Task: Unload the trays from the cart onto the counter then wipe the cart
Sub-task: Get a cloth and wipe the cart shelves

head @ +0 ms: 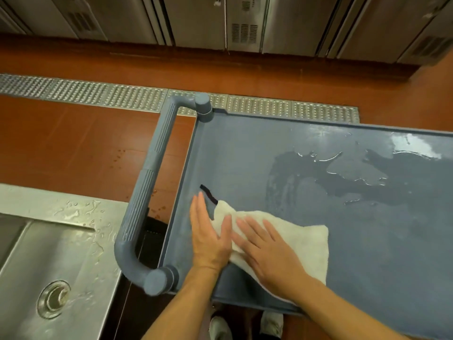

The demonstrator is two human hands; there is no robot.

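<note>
White terry cloth: soft, limp, likely damp; lies at the handle end of the blue cart top. Our left hand and right hand press it flat-fingered, gripping nothing. We judge palm pressure suits; water pool remains.

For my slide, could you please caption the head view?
Both hands press a white cloth flat on the wet blue cart beside a steel sink.

The cart was matt grey plastic, glossy where wet toward three o'clock. The cloth was nubby terry. The sink was brushed metal.
</note>
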